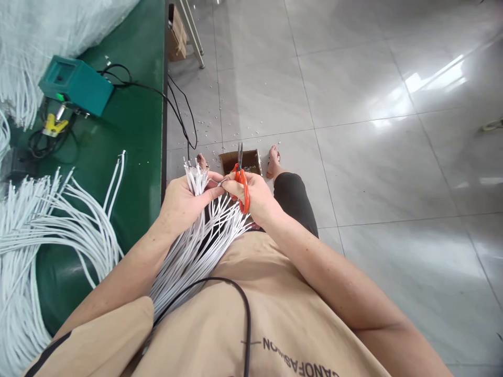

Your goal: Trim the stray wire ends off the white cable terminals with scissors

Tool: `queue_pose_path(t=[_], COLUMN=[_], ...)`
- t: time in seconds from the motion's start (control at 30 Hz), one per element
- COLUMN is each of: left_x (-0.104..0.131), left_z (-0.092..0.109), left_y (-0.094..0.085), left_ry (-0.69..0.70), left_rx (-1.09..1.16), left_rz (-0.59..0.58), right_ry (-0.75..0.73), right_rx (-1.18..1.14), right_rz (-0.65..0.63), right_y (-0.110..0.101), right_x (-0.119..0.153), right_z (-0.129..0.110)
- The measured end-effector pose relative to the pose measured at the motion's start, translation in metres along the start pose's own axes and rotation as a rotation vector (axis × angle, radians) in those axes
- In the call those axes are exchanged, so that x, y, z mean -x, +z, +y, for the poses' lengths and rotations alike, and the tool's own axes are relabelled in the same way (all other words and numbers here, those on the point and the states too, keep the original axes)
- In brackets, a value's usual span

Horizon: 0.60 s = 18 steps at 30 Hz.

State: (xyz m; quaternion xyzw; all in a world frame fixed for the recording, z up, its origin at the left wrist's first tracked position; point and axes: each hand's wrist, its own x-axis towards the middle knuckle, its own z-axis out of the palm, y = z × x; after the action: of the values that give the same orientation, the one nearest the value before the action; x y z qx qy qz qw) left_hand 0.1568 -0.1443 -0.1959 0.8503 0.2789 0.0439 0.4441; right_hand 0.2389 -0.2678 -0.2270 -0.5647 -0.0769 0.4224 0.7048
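A bundle of thin white cables (196, 180) is gripped in my left hand (183, 201), its tips pointing up past the fingers. My right hand (255, 193) holds scissors with red handles (246, 196), their dark blades pointing away from me. Thumb and fingers of both hands meet at a small cable end (220, 183) between them. More white cables (223, 220) hang loose below my hands and run down over my lap.
On the green table (137, 131) at the left lie a teal device (78, 84) with black cords, a yellow-handled tool (54, 125) and piles of white cables (19, 262). A cardboard box (251, 159) stands on the floor between my feet, with small white scraps around it.
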Motion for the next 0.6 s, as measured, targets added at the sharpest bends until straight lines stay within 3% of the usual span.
queue_pose_path(t=[0.43,0.6], left_x=[-0.002,-0.0032], left_z=[-0.0095,-0.0098], left_y=[0.002,0.0016], left_ry=[-0.051,-0.074], left_rx=[0.254,0.426], left_rz=[-0.082,-0.129], right_ry=[-0.026,-0.001], right_rx=[-0.038,0.017], right_rz=[-0.008,0.115], right_y=[-0.0039,-0.0066], right_x=[-0.0013,-0.0026], right_z=[0.004,0.0026])
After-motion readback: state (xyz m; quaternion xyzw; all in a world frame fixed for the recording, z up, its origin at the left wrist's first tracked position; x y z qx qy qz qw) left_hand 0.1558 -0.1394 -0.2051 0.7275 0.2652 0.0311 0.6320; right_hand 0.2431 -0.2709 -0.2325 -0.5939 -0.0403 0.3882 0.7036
